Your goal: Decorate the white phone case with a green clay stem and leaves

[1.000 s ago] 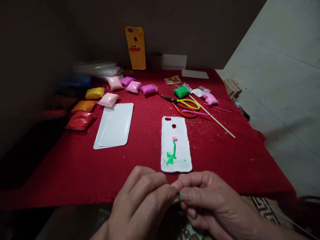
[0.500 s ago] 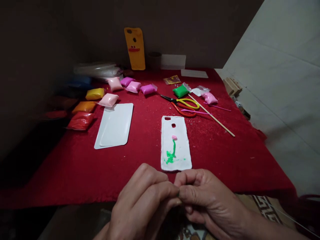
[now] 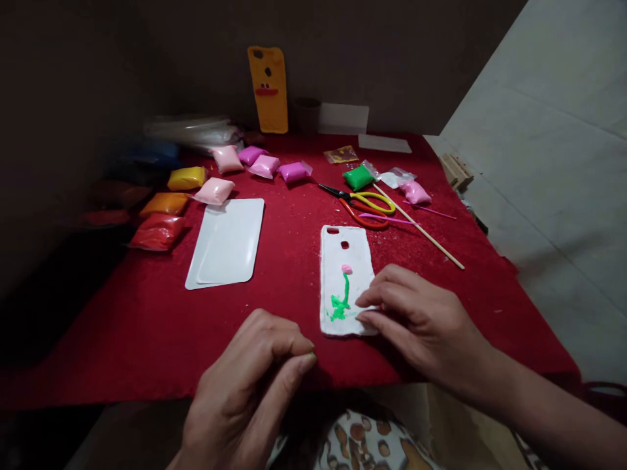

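Note:
A white clay-covered phone case [image 3: 359,281] lies on the red cloth, with a green stem and green smears below a small pink bud [image 3: 347,269]. My right hand [image 3: 416,313] reaches over its lower right edge, thumb and index fingertips a little apart, nothing seen between them. Whether those fingertips touch the case I cannot tell. To the left of the case, near the cloth's front edge, my left hand [image 3: 255,378] is closed in a pinch. A greenish tint shows at its thumb tip; whatever it holds is too small to make out.
Yellow-and-red-handled scissors [image 3: 365,203], a wooden stick [image 3: 421,227] and a green clay packet [image 3: 359,176] lie behind the case. White boards [image 3: 228,241] and several coloured clay packets [image 3: 159,232] are at left. A yellow phone case [image 3: 269,108] stands at the back.
My hands, together at the front before, have parted. The right hand has moved forward to the white case's lower right edge; the left has shifted left, still pinched.

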Demonstrator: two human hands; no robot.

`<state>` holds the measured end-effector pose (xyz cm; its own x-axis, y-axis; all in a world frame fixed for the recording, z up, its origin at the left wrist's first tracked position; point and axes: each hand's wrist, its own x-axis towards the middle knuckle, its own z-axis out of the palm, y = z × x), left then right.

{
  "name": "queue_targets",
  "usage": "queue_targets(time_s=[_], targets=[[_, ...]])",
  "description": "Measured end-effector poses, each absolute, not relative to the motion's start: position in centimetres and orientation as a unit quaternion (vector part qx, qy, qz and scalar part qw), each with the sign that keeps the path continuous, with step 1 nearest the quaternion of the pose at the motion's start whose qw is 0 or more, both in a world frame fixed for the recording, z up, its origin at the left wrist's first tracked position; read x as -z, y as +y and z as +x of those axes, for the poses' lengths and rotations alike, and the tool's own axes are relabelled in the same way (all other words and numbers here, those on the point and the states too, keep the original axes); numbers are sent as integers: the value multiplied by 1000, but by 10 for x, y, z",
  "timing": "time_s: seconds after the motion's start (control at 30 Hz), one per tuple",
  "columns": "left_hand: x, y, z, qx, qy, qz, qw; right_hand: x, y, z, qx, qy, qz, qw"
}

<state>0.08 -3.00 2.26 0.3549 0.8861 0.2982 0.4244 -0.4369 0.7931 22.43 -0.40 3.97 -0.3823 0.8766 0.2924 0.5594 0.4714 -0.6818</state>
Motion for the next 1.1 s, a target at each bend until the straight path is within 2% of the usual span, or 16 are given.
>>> queue_targets(time_s=[0.13,0.3,0.87,1.1], targets=[[-13,-29,1,-372,423,778,278,-36,14,228,-206,-840,-444,234],[-9,-27,1,-372,404,786,284,-33,15,226,-211,-845,-446,206],[-3,-27,0,-400,385,783,282,-33,11,225,-214,-850,-428,221],[-6,-24,0,-386,388,798,253,-31,-6,226,-133,-874,-404,234]])
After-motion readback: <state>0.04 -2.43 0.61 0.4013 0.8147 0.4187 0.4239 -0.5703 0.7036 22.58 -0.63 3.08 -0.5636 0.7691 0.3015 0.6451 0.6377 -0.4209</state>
